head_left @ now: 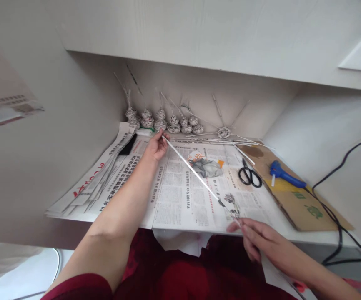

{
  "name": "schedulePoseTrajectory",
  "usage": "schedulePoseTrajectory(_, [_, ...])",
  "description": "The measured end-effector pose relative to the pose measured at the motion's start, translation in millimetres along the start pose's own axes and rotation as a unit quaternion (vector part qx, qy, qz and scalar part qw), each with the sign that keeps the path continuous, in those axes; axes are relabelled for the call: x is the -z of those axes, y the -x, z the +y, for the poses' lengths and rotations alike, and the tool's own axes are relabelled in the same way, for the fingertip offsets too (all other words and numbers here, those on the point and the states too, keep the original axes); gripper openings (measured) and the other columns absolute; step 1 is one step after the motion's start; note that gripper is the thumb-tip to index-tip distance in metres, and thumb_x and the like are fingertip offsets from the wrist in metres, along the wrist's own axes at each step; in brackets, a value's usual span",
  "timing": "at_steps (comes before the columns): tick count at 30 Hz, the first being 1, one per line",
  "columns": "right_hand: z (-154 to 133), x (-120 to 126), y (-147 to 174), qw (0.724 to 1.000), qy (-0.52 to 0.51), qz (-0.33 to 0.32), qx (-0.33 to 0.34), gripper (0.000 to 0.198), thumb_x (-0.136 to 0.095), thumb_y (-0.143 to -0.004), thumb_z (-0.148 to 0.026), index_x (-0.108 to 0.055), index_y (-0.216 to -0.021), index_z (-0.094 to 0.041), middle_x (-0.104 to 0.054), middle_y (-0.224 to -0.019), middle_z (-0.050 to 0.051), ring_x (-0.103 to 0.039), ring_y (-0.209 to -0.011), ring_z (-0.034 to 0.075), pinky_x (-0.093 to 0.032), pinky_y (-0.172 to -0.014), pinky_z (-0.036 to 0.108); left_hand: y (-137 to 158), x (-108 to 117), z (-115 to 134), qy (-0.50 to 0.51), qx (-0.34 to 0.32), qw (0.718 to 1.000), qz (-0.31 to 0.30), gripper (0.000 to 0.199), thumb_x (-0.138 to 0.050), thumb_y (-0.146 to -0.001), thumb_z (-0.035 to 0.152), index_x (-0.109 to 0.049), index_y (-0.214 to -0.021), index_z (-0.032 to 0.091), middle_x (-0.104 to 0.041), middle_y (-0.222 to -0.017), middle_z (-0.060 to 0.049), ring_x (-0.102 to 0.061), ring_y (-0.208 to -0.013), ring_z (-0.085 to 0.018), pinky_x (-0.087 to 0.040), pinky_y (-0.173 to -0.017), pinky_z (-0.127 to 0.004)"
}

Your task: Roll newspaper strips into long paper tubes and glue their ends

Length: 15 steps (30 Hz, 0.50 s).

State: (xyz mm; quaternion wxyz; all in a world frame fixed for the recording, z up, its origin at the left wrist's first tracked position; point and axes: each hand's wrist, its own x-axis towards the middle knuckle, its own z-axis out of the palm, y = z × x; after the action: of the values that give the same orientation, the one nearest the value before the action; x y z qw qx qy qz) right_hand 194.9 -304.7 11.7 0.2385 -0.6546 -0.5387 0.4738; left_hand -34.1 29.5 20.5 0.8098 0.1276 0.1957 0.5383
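Note:
A long thin rolled-paper stick [196,173] runs slantwise above the newspaper [174,196]. Its far end is pinched by my left hand [158,144], near the back of the newspaper. My right hand [254,236], at the front edge of the table, has its fingers closed on the near end, where the stick shows dark print. Behind my left hand stand several woven paper gourds [160,121], some with paper sticks poking up from their tops. To their right lies a small woven piece [224,132] with sticks fanning out. More rolled sticks [211,142] lie in front of it.
Black-handled scissors [249,176] rest on the newspaper. A blue glue gun [285,174] lies on flattened cardboard [305,216], its black cord [339,237] trailing right. Newspaper strips [96,179] are stacked by the left wall, beside a dark flat object [128,145]. An overhead panel [199,37] covers the back.

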Motion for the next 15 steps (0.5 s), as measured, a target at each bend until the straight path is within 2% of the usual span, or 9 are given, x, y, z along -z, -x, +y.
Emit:
schedulePoseTrajectory(2, [2,7,0,0.971,0.185,0.143,0.051,0.038,-0.048,-0.084,-0.056,-0.059,-0.098,-0.022,-0.058,-0.066,0.003,-0.055,-0.063,0.019,-0.040,-0.060,0.029,-1,1,1,0.002,-0.012,1.000,0.020,0.014,-0.053,-0.087,0.017,-0.059,-0.075,0.014,-0.055,-0.055,0.000,-0.059,-0.054,-0.008,-0.043,-0.039,-0.009])
schedulePoseTrajectory(4, [2,12,1,0.934,0.275,0.219,0.070,0.035,-0.049,-0.083,-0.056,-0.061,-0.085,-0.023,-0.060,-0.071,0.006,-0.055,-0.066,0.021,-0.039,-0.061,0.030,-2,2,2,0.003,-0.022,0.999,0.029,0.016,-0.052,-0.087,0.017,-0.059,-0.074,0.015,-0.055,-0.055,0.000,-0.058,-0.054,-0.008,-0.044,-0.041,-0.010])
schedulePoseTrajectory(5, [2,14,1,0.939,0.262,0.213,0.061,0.036,-0.045,-0.085,-0.055,-0.060,-0.080,-0.023,-0.058,-0.068,0.005,-0.054,-0.064,0.020,-0.039,-0.060,0.030,-2,2,2,0.003,-0.023,0.999,0.027,0.017,-0.051,-0.088,0.017,-0.059,-0.073,0.014,-0.054,-0.055,0.000,-0.058,-0.054,-0.008,-0.044,-0.042,-0.009])
schedulePoseTrajectory(6, [2,13,3,0.960,0.211,0.180,0.044,0.039,-0.041,-0.088,-0.054,-0.060,-0.077,-0.022,-0.055,-0.061,0.003,-0.052,-0.059,0.018,-0.038,-0.058,0.029,-1,2,1,0.003,-0.023,0.999,0.023,0.018,-0.051,-0.088,0.017,-0.058,-0.071,0.014,-0.054,-0.055,0.000,-0.057,-0.054,-0.007,-0.044,-0.042,-0.009])
schedulePoseTrajectory(8, [1,8,6,0.998,0.030,0.062,-0.002,0.044,-0.033,-0.091,-0.054,-0.059,-0.078,-0.021,-0.041,-0.048,-0.003,-0.044,-0.047,0.014,-0.036,-0.050,0.026,0,2,1,0.004,-0.021,1.000,0.011,0.021,-0.050,-0.088,0.016,-0.057,-0.069,0.014,-0.054,-0.056,-0.001,-0.056,-0.054,-0.007,-0.043,-0.042,-0.008])
schedulePoseTrajectory(9, [1,4,8,0.997,-0.068,0.000,-0.024,0.047,-0.029,-0.091,-0.055,-0.058,-0.078,-0.020,-0.032,-0.042,-0.006,-0.038,-0.041,0.012,-0.033,-0.046,0.024,1,1,0,0.004,-0.017,1.000,0.004,0.021,-0.049,-0.089,0.017,-0.056,-0.069,0.014,-0.054,-0.056,-0.001,-0.056,-0.054,-0.006,-0.043,-0.042,-0.007])
schedulePoseTrajectory(11, [0,-5,12,0.974,-0.198,-0.100,-0.049,0.052,-0.023,-0.092,-0.056,-0.055,-0.076,-0.019,-0.019,-0.037,-0.009,-0.029,-0.034,0.011,-0.027,-0.039,0.023,2,1,0,0.002,-0.005,1.000,-0.008,0.022,-0.049,-0.089,0.017,-0.056,-0.069,0.013,-0.054,-0.058,-0.001,-0.056,-0.055,-0.006,-0.043,-0.041,-0.007])
schedulePoseTrajectory(13, [1,-11,13,0.971,-0.198,-0.126,-0.049,0.053,-0.021,-0.092,-0.055,-0.056,-0.079,-0.018,-0.024,-0.036,-0.008,-0.034,-0.034,0.011,-0.029,-0.040,0.023,2,1,1,0.001,0.005,1.000,-0.015,0.021,-0.049,-0.089,0.018,-0.056,-0.070,0.013,-0.054,-0.058,-0.001,-0.056,-0.056,-0.006,-0.042,-0.041,-0.006])
schedulePoseTrajectory(15, [1,-11,13,0.996,-0.075,-0.052,-0.021,0.046,-0.029,-0.092,-0.054,-0.057,-0.089,-0.018,-0.043,-0.047,-0.004,-0.047,-0.045,0.013,-0.037,-0.048,0.025,1,1,2,-0.002,0.003,1.000,-0.008,0.018,-0.050,-0.089,0.018,-0.058,-0.073,0.013,-0.053,-0.058,0.000,-0.056,-0.055,-0.006,-0.042,-0.041,-0.007])
